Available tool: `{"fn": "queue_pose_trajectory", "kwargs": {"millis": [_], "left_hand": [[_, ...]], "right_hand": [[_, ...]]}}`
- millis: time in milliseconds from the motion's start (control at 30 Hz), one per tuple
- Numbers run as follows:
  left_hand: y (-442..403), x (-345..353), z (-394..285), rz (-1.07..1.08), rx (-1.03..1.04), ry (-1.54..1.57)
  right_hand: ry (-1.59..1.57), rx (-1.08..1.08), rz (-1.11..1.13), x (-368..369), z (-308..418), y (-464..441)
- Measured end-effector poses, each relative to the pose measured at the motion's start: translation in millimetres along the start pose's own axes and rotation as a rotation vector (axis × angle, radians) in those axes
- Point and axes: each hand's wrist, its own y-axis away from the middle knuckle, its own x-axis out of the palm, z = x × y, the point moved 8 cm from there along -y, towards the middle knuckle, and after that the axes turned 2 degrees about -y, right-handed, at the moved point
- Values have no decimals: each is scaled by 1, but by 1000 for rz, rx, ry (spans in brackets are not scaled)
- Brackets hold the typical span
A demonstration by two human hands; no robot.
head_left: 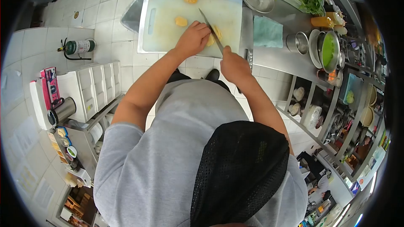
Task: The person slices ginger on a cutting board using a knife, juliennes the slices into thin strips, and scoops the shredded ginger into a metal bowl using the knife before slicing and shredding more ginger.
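Right hand (pixel 234 64) grips the knife (pixel 205 20) while the left hand (pixel 194 38) pins the yellow piece (pixel 210 41) on the cutting board (pixel 163 29), slicing apparently underway, the next stroke calling for fingertips clear of the edge.

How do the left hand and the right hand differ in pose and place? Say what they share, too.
The right hand grips the knife; the left hand is bent beside its blade. The left hand is over the cutting board; the right hand is mostly past its near edge. Both are bare.
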Motion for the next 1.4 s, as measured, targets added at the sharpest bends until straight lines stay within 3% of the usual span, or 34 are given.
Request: {"fn": "queue_pose_trajectory", "kwargs": {"millis": [200,400,533,600,800,967,1133,1267,1400], "left_hand": [[5,-2,-7,-83,47,-14],[2,1,-4,7,13,-49],[6,-2,-8,-67,31,-21],[6,-1,-6,-71,38,-27],[3,-1,-5,-11,5,-39],[7,-4,-8,-72,51,-36],[5,-1,-4,-7,10,-38],[9,-1,-7,-55,23,-37],[9,-2,-8,-64,46,-27]], "right_hand": [[-4,47,-9,43,-16,8],[-18,-23,-23,2,-1,12],[-16,85,61,32,-12,18],[-19,38,-17,38,-11,5],[-7,29,49,-2,2,20],[-14,60,20,45,-18,2],[-16,-12,20,0,-1,14],[-23,73,35,31,-13,20],[-13,-1,-27,30,-11,2]]}}
